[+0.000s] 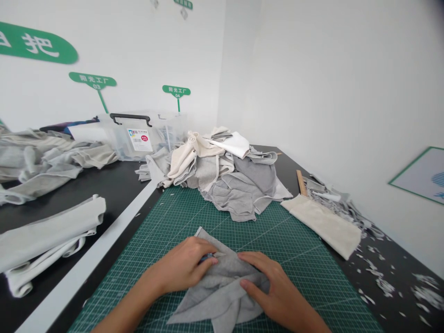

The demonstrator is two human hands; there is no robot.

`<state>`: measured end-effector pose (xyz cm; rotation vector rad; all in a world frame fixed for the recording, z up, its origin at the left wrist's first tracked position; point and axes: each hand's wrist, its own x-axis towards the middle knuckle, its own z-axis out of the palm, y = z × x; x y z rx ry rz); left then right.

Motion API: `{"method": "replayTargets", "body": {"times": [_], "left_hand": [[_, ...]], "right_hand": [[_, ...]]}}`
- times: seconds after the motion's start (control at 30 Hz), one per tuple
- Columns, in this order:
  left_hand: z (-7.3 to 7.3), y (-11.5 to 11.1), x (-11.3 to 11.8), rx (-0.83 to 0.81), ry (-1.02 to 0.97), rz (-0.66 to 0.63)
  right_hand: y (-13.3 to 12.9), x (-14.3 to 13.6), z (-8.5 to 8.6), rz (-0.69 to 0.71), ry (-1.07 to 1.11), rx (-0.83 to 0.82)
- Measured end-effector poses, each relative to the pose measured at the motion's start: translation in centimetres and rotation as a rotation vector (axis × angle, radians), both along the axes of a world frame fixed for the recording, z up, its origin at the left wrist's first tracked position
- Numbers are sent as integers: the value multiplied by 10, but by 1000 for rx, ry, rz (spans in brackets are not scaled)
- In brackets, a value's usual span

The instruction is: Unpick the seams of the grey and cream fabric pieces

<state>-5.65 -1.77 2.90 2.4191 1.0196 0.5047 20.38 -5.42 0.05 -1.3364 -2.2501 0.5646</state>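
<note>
At bottom centre, the left hand (185, 266) is gripping a small tool (219, 255) over grey cloth (225, 273). The right hand (274, 286) is touching the grey cloth, its grip wide.

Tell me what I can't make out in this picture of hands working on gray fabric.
All in the head view:
1. The small tool: mostly covered by the left hand, so its type is unclear.
2. Underside of the gray fabric: hidden by its upper folds.
3. Large green wall sign: cut off by the left edge.
4. Green-edged wall picture: cut off by the right edge.
5. Clear plastic storage box: cloudy walls blur its contents.
</note>
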Motion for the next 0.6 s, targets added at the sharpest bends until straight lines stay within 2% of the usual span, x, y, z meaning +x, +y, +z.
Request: {"method": "replayTargets", "body": {"times": [0.17, 0.33, 0.47, 0.6], "left_hand": [[3, 0, -1, 24, -37, 39], [0, 1, 0, 26, 9, 36], [1, 1, 0, 28, -64, 60], [1, 1, -1, 6, -5, 75]], "right_hand": [[0, 0, 3, 10, 9, 4], [0, 0, 3, 13, 11, 20], [0, 1, 3, 14, 2, -1], [0, 1, 1, 21, 4, 6]]}}
